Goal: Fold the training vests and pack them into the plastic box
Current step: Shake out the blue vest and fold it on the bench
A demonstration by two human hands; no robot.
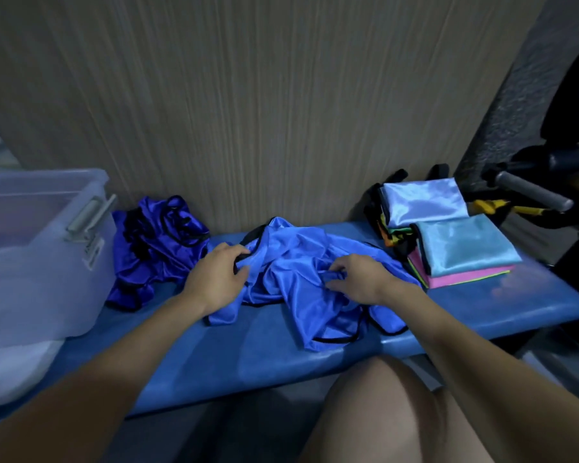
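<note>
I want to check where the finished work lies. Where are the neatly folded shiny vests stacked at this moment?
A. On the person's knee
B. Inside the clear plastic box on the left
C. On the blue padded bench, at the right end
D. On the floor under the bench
C: the stack of folded shiny vests, light blue on top and pink beneath, sits on the blue padded bench at its right end, apart from the clear plastic box.

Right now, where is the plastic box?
The plastic box sits at the far left of the blue bench, beside the crumpled dark blue vests.
</note>
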